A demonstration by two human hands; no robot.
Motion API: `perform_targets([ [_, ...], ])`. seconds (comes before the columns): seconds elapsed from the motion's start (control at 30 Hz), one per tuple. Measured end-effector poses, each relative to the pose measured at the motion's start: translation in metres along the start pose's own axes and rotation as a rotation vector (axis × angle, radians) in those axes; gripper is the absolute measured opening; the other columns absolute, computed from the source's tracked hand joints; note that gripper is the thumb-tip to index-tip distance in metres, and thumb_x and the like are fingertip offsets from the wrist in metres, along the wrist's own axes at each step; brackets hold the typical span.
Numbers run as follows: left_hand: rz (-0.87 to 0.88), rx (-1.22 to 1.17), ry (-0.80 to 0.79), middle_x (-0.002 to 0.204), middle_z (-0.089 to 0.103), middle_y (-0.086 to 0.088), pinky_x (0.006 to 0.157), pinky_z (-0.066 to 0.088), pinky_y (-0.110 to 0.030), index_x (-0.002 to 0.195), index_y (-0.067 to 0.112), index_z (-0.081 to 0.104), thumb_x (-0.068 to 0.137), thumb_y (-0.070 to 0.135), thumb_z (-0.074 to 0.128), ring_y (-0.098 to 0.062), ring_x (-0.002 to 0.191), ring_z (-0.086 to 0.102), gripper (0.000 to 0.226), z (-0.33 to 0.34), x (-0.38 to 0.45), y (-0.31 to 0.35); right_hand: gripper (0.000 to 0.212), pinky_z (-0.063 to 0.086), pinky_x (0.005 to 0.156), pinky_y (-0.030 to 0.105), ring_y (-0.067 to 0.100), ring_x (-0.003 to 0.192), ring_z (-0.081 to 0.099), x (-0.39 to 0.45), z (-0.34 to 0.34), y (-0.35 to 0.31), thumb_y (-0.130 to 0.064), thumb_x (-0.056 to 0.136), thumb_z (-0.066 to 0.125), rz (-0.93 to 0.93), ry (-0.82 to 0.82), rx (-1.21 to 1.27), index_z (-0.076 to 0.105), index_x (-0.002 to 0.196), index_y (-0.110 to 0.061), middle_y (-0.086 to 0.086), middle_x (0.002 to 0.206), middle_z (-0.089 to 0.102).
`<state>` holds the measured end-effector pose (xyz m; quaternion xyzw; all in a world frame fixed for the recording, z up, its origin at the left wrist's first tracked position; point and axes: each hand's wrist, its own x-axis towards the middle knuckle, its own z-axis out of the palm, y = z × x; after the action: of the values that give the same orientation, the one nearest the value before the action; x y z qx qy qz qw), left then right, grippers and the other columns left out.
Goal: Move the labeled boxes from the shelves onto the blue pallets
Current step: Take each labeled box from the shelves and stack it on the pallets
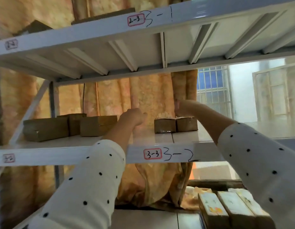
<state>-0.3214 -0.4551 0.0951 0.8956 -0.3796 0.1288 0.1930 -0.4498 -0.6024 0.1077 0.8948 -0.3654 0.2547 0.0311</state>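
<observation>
Two small brown taped boxes, one on the left [165,126] and one on the right [187,124], stand side by side on the white shelf [184,138] marked "3-3". My right hand [183,107] is over the back top edge of the right box, and its fingers are hidden. My left hand [134,118] hovers just left of the left box with loosely curled fingers and holds nothing. Further left on the same shelf stand three larger brown boxes: a long one [45,129], one behind it [75,123] and one nearer the middle [98,125]. No blue pallet is in view.
The upper shelf [93,35] marked "2-3" hangs close overhead, with boxes on it. On the shelf below at the right lie several boxes with white labels [214,210]. An orange curtain [126,95] hangs behind the rack, and a barred window [213,90] is at the right.
</observation>
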Motion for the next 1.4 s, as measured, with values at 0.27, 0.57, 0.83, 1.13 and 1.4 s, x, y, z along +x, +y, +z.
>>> perform_targets([
  [0.27,0.036,-0.051,-0.157,0.155,0.024,-0.015,0.113,0.027,-0.037,0.149,0.002,0.024,0.104,0.042,0.02,-0.032,0.14,0.028,0.06,0.03,0.05,0.021,0.047,0.04,0.097,0.038,0.029,0.12,0.051,0.022,0.039,-0.029,-0.039,0.102,0.03,0.027,-0.031,-0.066,0.047,0.133,-0.008,0.012,0.133,0.053],
  [0.57,0.074,-0.229,-0.31,0.095,0.056,-0.011,0.08,0.047,-0.032,0.105,0.008,0.054,0.101,0.045,0.027,-0.022,0.077,0.053,0.046,0.047,0.095,0.011,0.043,0.042,0.081,0.031,0.026,0.108,0.056,0.058,0.048,-0.033,-0.036,0.097,0.042,0.008,-0.049,-0.015,0.053,0.126,-0.005,0.012,0.117,0.059],
  [0.83,0.025,-0.516,-0.345,0.109,0.056,-0.014,0.083,0.056,-0.041,0.121,0.011,0.051,0.096,0.046,0.041,-0.03,0.1,0.06,0.044,0.047,0.092,0.014,0.036,0.047,0.08,0.028,0.021,0.099,0.056,0.042,0.051,-0.032,-0.03,0.095,0.051,-0.026,0.067,0.162,0.052,0.126,-0.011,0.007,0.117,0.057],
  [1.13,0.057,-0.875,-0.069,0.139,0.04,-0.014,0.089,0.042,-0.033,0.143,0.0,0.006,0.078,0.045,0.073,-0.03,0.126,0.045,0.104,0.046,0.089,0.019,0.046,0.055,0.082,0.037,0.019,0.092,0.058,0.025,0.043,-0.038,-0.01,0.09,0.061,-0.111,0.217,0.583,0.04,0.13,-0.008,0.006,0.108,0.058],
  [1.4,0.136,-0.726,0.188,0.133,0.048,-0.01,0.096,0.047,-0.046,0.136,0.005,0.023,0.055,0.064,0.08,-0.03,0.12,0.052,0.114,0.049,0.092,0.014,0.048,0.054,0.065,0.025,0.007,0.077,0.056,0.022,0.039,-0.04,0.009,0.086,0.054,-0.127,0.261,0.679,0.043,0.127,-0.01,-0.003,0.097,0.053],
])
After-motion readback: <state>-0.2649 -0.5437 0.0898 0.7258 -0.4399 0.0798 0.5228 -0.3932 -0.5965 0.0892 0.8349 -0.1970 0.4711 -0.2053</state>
